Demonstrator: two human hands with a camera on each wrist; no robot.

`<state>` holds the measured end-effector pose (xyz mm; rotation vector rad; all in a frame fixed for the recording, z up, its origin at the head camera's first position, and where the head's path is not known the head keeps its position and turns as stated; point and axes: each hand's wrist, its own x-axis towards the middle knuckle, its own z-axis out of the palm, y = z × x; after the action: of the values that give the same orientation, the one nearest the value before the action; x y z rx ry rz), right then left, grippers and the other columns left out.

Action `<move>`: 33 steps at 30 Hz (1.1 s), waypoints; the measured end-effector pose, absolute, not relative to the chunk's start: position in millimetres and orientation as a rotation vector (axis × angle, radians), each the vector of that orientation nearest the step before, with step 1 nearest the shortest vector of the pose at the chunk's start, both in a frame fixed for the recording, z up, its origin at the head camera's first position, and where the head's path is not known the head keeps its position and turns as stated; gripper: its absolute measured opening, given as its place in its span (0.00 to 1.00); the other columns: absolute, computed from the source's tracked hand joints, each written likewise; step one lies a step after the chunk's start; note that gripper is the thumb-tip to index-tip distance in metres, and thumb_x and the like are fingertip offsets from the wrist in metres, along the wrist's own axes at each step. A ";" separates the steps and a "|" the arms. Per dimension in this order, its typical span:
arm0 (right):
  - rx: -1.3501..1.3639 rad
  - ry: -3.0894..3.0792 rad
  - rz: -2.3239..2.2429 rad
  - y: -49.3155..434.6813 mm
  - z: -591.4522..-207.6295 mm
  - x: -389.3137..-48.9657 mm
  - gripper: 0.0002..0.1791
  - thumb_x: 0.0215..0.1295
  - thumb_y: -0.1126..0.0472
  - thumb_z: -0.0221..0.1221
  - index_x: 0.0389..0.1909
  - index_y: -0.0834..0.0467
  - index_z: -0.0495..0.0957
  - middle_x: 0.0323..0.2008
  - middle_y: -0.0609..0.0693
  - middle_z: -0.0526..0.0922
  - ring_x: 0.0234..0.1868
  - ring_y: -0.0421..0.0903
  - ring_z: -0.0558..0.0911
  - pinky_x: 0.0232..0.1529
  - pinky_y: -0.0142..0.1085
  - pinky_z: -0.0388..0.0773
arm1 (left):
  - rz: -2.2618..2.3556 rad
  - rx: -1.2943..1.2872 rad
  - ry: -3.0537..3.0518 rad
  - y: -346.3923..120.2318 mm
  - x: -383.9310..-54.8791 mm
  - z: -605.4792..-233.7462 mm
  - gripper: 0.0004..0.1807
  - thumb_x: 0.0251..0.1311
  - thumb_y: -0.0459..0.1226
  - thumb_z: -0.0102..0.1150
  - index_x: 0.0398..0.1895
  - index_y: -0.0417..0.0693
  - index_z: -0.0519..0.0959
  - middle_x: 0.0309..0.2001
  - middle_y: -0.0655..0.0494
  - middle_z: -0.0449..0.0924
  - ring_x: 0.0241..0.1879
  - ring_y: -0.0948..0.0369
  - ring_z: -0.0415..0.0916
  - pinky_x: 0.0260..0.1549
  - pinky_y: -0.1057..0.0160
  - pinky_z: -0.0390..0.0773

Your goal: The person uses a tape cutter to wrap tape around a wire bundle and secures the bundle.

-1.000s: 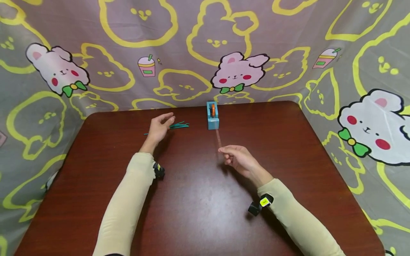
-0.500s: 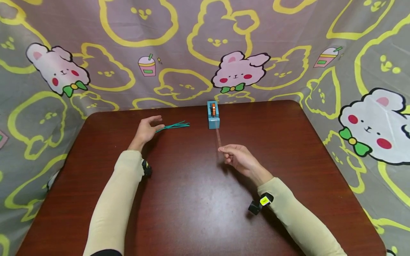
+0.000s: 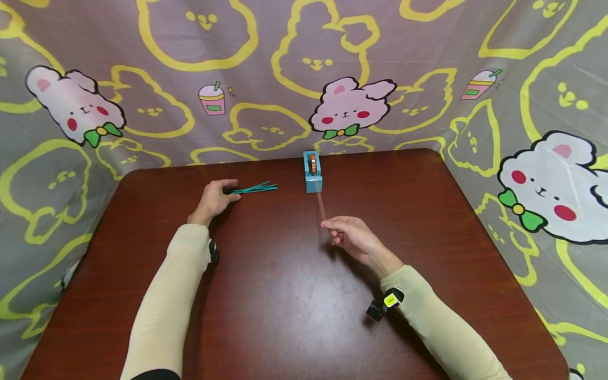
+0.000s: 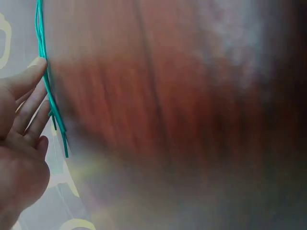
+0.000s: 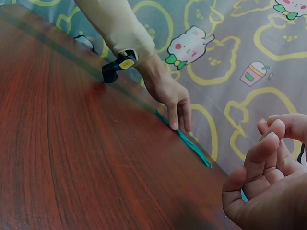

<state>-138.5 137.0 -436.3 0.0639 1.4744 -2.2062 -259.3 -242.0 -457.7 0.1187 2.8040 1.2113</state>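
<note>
Green wire ties [image 3: 253, 188] lie on the brown table [image 3: 285, 295], near end under the left hand's [image 3: 214, 198] straight fingertips [image 5: 173, 125], pressed flat. Right hand [image 3: 353, 238] pinches a tape strip [image 3: 321, 206] running beyond its fingers to the blue dispenser [image 3: 313, 171].

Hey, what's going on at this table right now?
A person sits at a dark wooden table. Their right hand pinches the end of a strip of tape drawn out from a small blue tape dispenser at the far edge. Their left hand rests its fingertips on one end of a bundle of thin green wires lying flat on the table, left of the dispenser.
</note>
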 end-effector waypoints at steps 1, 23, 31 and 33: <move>0.062 1.475 -2.207 136.9 -436.4 -138.5 0.15 0.71 0.70 0.55 0.29 0.54 0.86 0.23 0.44 0.78 0.22 0.36 0.70 0.26 0.27 0.68 | 1.215 0.121 2.810 -242.2 -259.3 -458.4 0.27 0.64 0.31 0.66 0.66 0.36 0.74 0.63 0.40 0.75 0.66 0.45 0.66 0.63 0.45 0.67; 0.058 1.482 -2.201 134.7 -437.9 -137.9 0.13 0.71 0.69 0.56 0.30 0.55 0.87 0.21 0.44 0.77 0.22 0.37 0.71 0.27 0.28 0.69 | 0.823 0.234 3.030 -238.4 -263.0 -455.7 0.09 0.66 0.31 0.64 0.46 0.38 0.86 0.48 0.40 0.84 0.53 0.42 0.77 0.53 0.45 0.75; 0.054 1.470 -2.219 134.7 -434.9 -136.8 0.14 0.71 0.70 0.56 0.29 0.55 0.87 0.23 0.44 0.80 0.22 0.35 0.71 0.26 0.27 0.69 | 0.790 0.280 2.947 -237.4 -264.3 -449.4 0.08 0.69 0.30 0.60 0.46 0.34 0.83 0.43 0.39 0.83 0.45 0.45 0.78 0.47 0.47 0.77; 0.051 1.475 -2.215 134.5 -433.7 -136.3 0.14 0.70 0.70 0.56 0.29 0.55 0.87 0.23 0.44 0.79 0.22 0.35 0.71 0.26 0.27 0.69 | 0.785 0.290 2.918 -236.9 -264.3 -446.2 0.08 0.68 0.29 0.59 0.46 0.33 0.82 0.43 0.38 0.83 0.44 0.46 0.78 0.46 0.47 0.77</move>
<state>-136.3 134.5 -433.7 0.0510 1.4746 -2.2154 -264.3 -236.9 -446.2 0.2898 2.9178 0.7849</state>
